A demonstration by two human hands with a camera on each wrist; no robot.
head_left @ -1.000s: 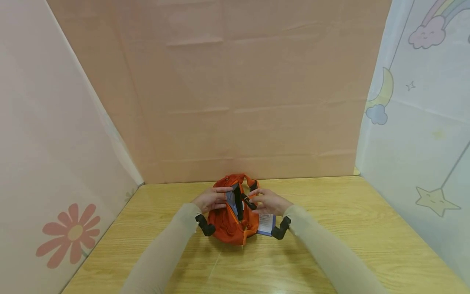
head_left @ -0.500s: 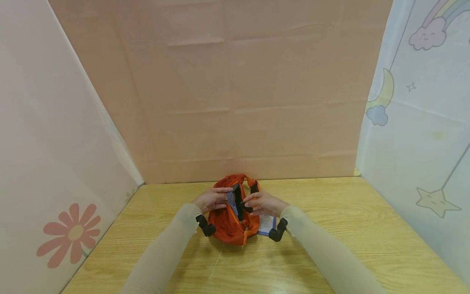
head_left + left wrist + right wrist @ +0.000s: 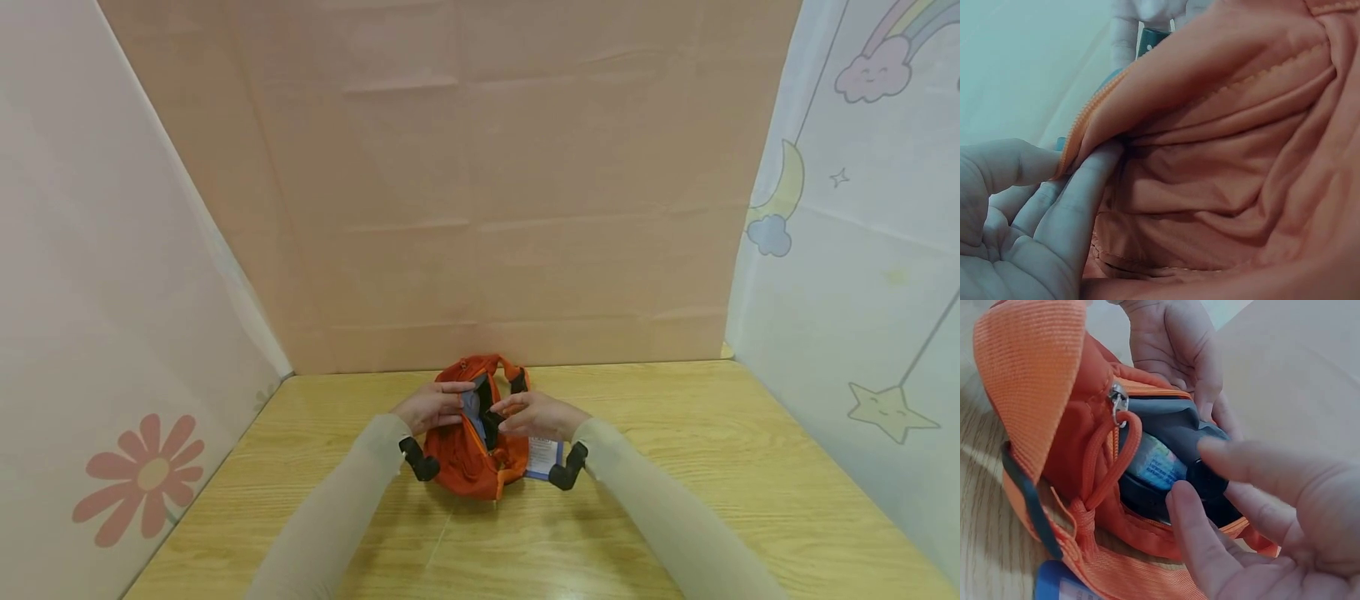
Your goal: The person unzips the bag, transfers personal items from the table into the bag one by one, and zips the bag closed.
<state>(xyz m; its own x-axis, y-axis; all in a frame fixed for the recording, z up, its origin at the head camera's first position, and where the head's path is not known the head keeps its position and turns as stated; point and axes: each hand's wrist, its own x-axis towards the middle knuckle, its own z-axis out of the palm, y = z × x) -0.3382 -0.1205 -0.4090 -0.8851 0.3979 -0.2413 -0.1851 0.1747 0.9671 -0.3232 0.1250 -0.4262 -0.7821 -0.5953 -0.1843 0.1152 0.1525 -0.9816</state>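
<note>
You've got the orange bag (image 3: 459,468) sitting on the table (image 3: 675,433), its mouth open, your left hand (image 3: 435,406) pinching the zipped edge (image 3: 1088,114). Your right hand (image 3: 543,417) is at the opening, thumb and fingers apart by a black round-ended thing (image 3: 1207,480); can't tell if they touch. Careful: lose that edge and the mouth could sag over 1 or 2 fingers. The cord loop (image 3: 1134,450) might snag you; a blue-lettered packet (image 3: 1160,465) crowds the inside.
</note>
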